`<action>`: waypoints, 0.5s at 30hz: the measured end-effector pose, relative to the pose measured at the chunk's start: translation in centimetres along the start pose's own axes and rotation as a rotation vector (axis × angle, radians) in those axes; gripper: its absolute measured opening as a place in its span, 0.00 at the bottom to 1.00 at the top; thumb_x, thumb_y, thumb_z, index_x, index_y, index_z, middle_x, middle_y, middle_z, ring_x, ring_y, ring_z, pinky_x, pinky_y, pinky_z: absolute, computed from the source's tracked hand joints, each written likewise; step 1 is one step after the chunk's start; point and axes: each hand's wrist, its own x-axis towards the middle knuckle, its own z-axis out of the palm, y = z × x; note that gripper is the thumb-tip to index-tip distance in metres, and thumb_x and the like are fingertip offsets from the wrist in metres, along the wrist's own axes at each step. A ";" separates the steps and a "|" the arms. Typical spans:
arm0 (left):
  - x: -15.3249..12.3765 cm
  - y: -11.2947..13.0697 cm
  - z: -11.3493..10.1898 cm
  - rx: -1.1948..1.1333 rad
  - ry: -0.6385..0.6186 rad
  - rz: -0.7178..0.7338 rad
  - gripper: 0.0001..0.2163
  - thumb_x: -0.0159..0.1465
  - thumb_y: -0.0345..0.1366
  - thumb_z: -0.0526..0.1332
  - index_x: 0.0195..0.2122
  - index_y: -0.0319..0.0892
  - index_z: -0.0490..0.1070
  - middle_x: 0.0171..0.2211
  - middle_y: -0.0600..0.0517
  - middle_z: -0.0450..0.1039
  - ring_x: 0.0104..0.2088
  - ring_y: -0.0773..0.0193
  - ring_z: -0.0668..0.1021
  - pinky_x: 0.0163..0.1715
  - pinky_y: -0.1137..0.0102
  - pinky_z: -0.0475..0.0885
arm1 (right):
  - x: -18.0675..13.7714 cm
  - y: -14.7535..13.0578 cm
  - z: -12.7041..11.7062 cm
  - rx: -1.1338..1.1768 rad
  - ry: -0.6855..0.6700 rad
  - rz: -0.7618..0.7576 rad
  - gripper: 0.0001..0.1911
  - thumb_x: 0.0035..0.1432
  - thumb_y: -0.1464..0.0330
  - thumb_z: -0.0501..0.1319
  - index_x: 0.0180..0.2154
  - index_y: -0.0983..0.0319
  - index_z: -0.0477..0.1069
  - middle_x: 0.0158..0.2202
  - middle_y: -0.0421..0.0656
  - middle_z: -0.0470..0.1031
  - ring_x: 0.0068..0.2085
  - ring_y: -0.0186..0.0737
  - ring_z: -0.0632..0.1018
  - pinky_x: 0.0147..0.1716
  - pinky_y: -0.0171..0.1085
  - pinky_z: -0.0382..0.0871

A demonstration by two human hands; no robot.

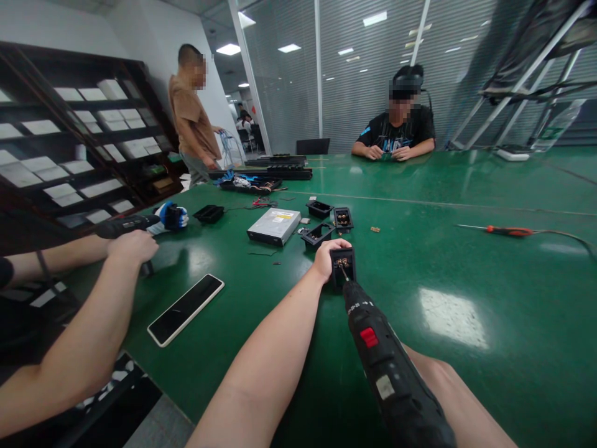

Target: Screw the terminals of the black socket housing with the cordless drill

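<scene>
My left hand is closed on a small black box-shaped part that stands on the green table; metal contacts show inside it. A black electric screwdriver with a red switch points its bit into that part. My right hand holds the screwdriver from underneath, its fingers mostly hidden behind the tool's body.
Three similar black parts and a silver disc drive lie just beyond. A phone lies at the left, a red-handled screwdriver at the right. A co-worker's hand at my left grips another power tool. Two more people are at the far side.
</scene>
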 end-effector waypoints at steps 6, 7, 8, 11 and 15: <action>0.1 0.0 0.0 0.002 -0.002 0.002 0.11 0.51 0.40 0.62 0.31 0.38 0.78 0.28 0.46 0.76 0.27 0.59 0.76 0.30 0.66 0.71 | 0.1 0.0 0.0 -0.005 -0.006 0.006 0.04 0.63 0.68 0.59 0.34 0.56 0.69 0.38 0.42 0.82 0.36 0.46 0.82 0.33 0.38 0.69; 0.1 0.0 0.0 0.007 -0.003 0.003 0.11 0.52 0.40 0.62 0.31 0.38 0.78 0.28 0.46 0.76 0.27 0.59 0.76 0.30 0.66 0.70 | 0.1 0.1 0.1 -0.009 -0.006 0.003 0.03 0.63 0.68 0.59 0.35 0.57 0.70 0.37 0.42 0.82 0.36 0.46 0.82 0.33 0.38 0.69; 0.1 0.0 0.0 0.012 -0.005 0.002 0.11 0.51 0.40 0.62 0.31 0.38 0.78 0.28 0.46 0.76 0.27 0.59 0.76 0.30 0.66 0.70 | 0.1 0.1 0.1 -0.016 -0.006 -0.001 0.03 0.63 0.68 0.59 0.36 0.57 0.71 0.37 0.42 0.82 0.36 0.45 0.81 0.33 0.38 0.68; 0.2 0.0 0.0 0.018 -0.008 0.001 0.11 0.51 0.40 0.62 0.30 0.38 0.77 0.28 0.47 0.76 0.27 0.59 0.76 0.30 0.66 0.70 | 0.1 0.2 0.2 -0.047 0.003 -0.014 0.02 0.62 0.70 0.60 0.37 0.58 0.71 0.34 0.40 0.81 0.33 0.43 0.79 0.33 0.37 0.67; 0.3 -0.1 -0.1 0.010 -0.010 0.008 0.12 0.50 0.41 0.62 0.30 0.38 0.77 0.27 0.47 0.75 0.26 0.59 0.76 0.29 0.67 0.70 | 0.0 0.1 0.1 -0.039 -0.006 -0.013 0.04 0.62 0.70 0.59 0.38 0.59 0.73 0.34 0.40 0.81 0.33 0.43 0.79 0.33 0.37 0.67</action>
